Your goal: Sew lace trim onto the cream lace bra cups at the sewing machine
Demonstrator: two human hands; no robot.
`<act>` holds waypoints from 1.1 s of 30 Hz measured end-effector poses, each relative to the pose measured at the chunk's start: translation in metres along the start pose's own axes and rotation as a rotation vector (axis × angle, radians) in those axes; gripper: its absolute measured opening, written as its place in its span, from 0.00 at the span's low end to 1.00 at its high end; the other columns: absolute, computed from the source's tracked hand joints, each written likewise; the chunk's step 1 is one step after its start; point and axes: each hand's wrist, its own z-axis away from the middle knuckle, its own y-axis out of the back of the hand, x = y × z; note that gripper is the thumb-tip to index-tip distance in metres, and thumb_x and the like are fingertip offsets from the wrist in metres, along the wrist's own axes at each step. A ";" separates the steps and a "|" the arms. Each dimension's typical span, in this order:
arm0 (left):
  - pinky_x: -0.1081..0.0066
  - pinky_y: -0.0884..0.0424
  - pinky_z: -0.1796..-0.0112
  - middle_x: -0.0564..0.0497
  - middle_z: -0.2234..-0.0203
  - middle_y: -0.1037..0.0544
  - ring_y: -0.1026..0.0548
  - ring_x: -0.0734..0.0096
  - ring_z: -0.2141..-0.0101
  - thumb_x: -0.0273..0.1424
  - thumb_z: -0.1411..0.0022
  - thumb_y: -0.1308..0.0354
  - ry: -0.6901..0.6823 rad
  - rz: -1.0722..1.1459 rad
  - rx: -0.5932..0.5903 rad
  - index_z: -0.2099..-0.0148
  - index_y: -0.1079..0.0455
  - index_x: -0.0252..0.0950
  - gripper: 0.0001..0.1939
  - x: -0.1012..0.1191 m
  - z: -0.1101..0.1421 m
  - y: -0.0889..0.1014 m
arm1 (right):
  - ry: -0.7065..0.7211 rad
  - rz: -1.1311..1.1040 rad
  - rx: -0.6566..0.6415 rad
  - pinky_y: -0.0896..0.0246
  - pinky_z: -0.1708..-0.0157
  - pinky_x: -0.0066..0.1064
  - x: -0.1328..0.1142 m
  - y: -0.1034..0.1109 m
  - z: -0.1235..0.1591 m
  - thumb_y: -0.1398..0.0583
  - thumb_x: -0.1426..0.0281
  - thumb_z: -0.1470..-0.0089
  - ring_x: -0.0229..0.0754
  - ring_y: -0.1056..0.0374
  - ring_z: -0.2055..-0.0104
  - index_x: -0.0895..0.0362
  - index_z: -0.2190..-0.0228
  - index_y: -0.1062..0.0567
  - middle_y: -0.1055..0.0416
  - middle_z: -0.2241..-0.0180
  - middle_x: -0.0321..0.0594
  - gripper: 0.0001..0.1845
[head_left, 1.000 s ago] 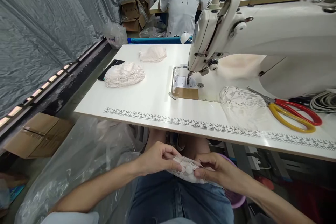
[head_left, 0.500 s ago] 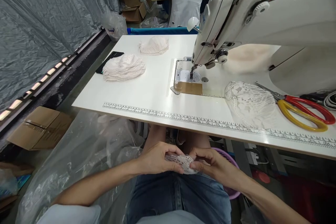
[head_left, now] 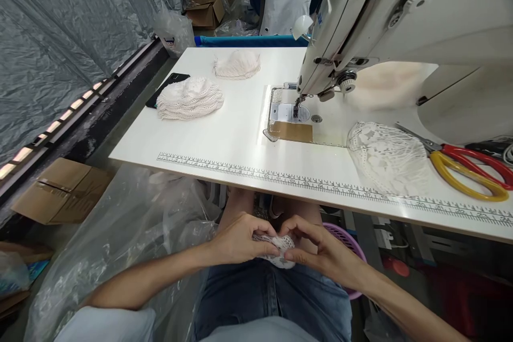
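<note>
Over my lap, my left hand is closed on a white lace piece, thumb on the near side. From the other side, my right hand grips the same lace, its thumb and index finger touching the edge. The fingers cover part of the lace. Above them on the white table lies another lace piece to the right. A stack of lace pieces sits at the left, with a smaller lace pile behind it.
A sewing machine stands on the table. Scissors with red and yellow handles lie at the right, a black phone beside the stack. Clear plastic hangs left of my legs; a purple basket is underneath. Another person sits beyond.
My right hand has shifted slightly left along the lace, its index finger lifted and arched more. The lace is turned and bunched closer to my left hand. The view has shifted a little.
</note>
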 end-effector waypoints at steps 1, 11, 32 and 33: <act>0.79 0.41 0.75 0.54 0.78 0.26 0.33 0.77 0.76 0.37 0.47 0.39 0.000 -0.008 0.001 0.64 0.25 0.32 0.13 0.000 0.000 0.000 | -0.009 0.015 0.002 0.44 0.69 0.25 0.000 0.000 -0.001 0.43 0.60 0.44 0.36 0.39 0.66 0.54 0.64 0.34 0.35 0.67 0.34 0.11; 0.79 0.39 0.74 0.53 0.76 0.24 0.28 0.74 0.74 0.37 0.47 0.39 0.028 -0.052 0.057 0.64 0.24 0.34 0.12 0.002 0.004 -0.002 | 0.048 0.054 0.041 0.45 0.68 0.26 0.006 -0.007 0.003 0.45 0.63 0.42 0.37 0.38 0.68 0.55 0.70 0.34 0.34 0.70 0.35 0.09; 0.78 0.37 0.70 0.52 0.74 0.23 0.28 0.73 0.71 0.34 0.46 0.40 0.038 0.041 0.029 0.67 0.25 0.32 0.09 0.011 0.004 0.000 | 0.020 0.078 0.058 0.48 0.71 0.26 -0.001 -0.010 0.000 0.46 0.64 0.42 0.36 0.42 0.70 0.54 0.70 0.35 0.36 0.71 0.33 0.08; 0.77 0.37 0.70 0.52 0.75 0.23 0.28 0.73 0.72 0.34 0.46 0.40 0.054 0.084 0.028 0.68 0.25 0.32 0.09 0.011 0.003 0.000 | 0.005 0.056 0.064 0.47 0.70 0.26 -0.002 -0.009 -0.001 0.46 0.63 0.42 0.36 0.42 0.70 0.54 0.68 0.35 0.36 0.70 0.34 0.07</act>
